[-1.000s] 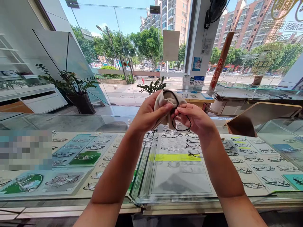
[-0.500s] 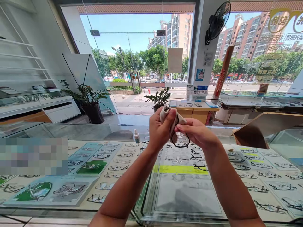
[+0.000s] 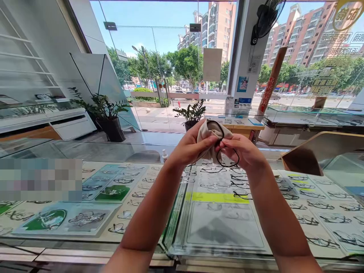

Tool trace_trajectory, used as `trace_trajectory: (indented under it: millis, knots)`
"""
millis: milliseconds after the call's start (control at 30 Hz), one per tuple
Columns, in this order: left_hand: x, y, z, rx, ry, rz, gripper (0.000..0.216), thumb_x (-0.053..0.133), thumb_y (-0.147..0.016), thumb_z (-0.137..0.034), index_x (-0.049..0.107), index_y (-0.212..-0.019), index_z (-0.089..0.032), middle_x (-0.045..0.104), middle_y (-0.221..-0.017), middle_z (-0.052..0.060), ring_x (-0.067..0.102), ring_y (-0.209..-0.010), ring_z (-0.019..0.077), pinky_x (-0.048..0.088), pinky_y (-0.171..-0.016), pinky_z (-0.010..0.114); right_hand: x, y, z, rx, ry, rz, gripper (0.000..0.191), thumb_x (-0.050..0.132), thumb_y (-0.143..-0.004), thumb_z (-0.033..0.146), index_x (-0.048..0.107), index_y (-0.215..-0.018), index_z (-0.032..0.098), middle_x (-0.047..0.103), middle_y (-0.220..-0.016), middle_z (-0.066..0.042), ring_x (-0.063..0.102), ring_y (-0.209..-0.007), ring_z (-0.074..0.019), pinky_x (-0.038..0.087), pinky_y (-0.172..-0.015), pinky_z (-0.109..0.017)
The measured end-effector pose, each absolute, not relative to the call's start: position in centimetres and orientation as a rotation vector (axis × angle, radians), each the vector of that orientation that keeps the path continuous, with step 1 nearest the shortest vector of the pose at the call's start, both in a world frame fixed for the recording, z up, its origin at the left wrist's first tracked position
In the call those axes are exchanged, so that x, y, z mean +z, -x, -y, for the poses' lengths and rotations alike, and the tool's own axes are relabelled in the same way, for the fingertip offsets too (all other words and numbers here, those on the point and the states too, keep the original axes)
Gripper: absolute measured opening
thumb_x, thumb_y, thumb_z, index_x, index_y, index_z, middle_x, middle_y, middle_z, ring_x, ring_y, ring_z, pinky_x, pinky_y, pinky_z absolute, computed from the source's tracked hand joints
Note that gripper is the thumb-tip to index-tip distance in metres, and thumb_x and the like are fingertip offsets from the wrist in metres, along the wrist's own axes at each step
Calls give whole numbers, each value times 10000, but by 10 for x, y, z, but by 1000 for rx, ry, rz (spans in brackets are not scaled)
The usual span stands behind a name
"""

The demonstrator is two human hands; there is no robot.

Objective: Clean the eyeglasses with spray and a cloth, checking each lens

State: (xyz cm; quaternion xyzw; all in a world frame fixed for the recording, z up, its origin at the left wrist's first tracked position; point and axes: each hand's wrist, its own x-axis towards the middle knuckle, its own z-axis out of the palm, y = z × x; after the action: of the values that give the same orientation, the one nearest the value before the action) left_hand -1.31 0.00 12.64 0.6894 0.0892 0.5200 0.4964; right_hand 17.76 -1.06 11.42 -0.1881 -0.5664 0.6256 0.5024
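Note:
Above the glass display counter, both of my hands meet around a pair of dark-rimmed eyeglasses point(image 3: 228, 165). My left hand point(image 3: 192, 146) is closed on a beige cleaning cloth point(image 3: 203, 132), its thumb stretched across the front. One lens of the glasses lies against the cloth, its dark rim showing there. My right hand point(image 3: 247, 149) pinches the frame near its middle with thumb and fingertips. The other lens hangs below the fingers, uncovered. Parts of the frame are hidden by the cloth and fingers.
Rows of eyeglasses point(image 3: 216, 185) lie inside the glass counter point(image 3: 224, 252). A small white spray bottle point(image 3: 164, 156) stands beyond my left forearm. A brown wooden stand point(image 3: 305, 153) is at the right. Potted plants point(image 3: 110, 127) stand before the glass doors.
The cloth and glasses have turned and shifted slightly right. The cloth is spread wider, and a rim now shows against it. My left hand has opened out from its tighter fist around the cloth.

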Motion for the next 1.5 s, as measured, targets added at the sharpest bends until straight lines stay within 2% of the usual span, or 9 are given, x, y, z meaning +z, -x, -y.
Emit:
trace_trajectory:
  millis: [200, 333, 500, 633, 767, 967, 1100, 1367, 1500]
  knots:
    - [121, 5, -1, 1401, -1689, -208, 342, 897, -816, -365, 638, -954, -190, 680, -755, -8, 604, -587, 90, 515, -546, 200, 111, -172, 14, 1576, 431, 1340, 323, 993, -671, 386, 826, -850, 175, 773, -786, -3, 701, -757, -90, 582, -776, -173]
    - [121, 4, -2, 1531, -1720, -301, 366, 897, -804, -434, 636, -853, -182, 666, -724, -7, 579, -576, 86, 477, -525, 201, 111, -165, 15, 1571, 434, 1384, 298, 968, -708, 381, 807, -839, 168, 767, -800, -17, 693, -769, -108, 578, -796, -218]
    - [123, 3, 3, 1719, -1762, -447, 421, 814, -880, -531, 609, -738, -191, 549, -608, -30, 450, -511, 77, 356, -467, 217, 112, -160, 16, 1483, 415, 1477, 270, 924, -737, 418, 797, -779, 184, 756, -772, -15, 658, -739, -135, 567, -769, -273]
    - [123, 4, 4, 1748, -1741, -526, 496, 743, -915, -616, 590, -702, -195, 541, -598, -16, 447, -513, 90, 361, -472, 232, 114, -162, 18, 1444, 385, 1537, 246, 887, -778, 420, 801, -779, 190, 758, -760, -18, 641, -702, -134, 557, -732, -276]
    - [127, 17, 0, 1438, -1741, -454, 484, 739, -901, -650, 648, -774, -192, 605, -642, 9, 536, -522, 113, 443, -485, 240, 115, -169, 17, 1462, 407, 1540, 250, 878, -769, 426, 794, -773, 191, 774, -768, -37, 638, -666, -149, 571, -695, -302]
    - [132, 32, -1, 1187, -1774, -309, 337, 865, -843, -450, 741, -1000, -178, 717, -864, 57, 664, -718, 140, 557, -648, 238, 111, -176, 11, 1520, 385, 1486, 216, 886, -776, 376, 787, -782, 184, 769, -780, -44, 680, -712, -155, 572, -708, -294]
    - [127, 21, 1, 1278, -1779, -299, 356, 938, -752, -345, 706, -970, -185, 721, -823, 35, 650, -656, 128, 541, -604, 229, 105, -176, 8, 1578, 380, 1403, 257, 948, -705, 363, 802, -797, 173, 760, -773, -26, 697, -754, -125, 560, -739, -224]
    - [120, -5, 8, 1705, -1702, -447, 433, 797, -887, -553, 609, -738, -193, 571, -576, -25, 489, -461, 85, 375, -431, 210, 104, -167, 9, 1587, 390, 1420, 275, 944, -713, 376, 793, -807, 167, 759, -794, -30, 703, -778, -136, 573, -800, -250]
    - [123, 5, 4, 1574, -1706, -444, 470, 702, -946, -611, 622, -755, -190, 603, -593, -6, 528, -461, 99, 398, -425, 211, 106, -172, 9, 1563, 405, 1447, 265, 920, -744, 391, 778, -783, 171, 757, -793, -40, 711, -787, -155, 579, -781, -273]
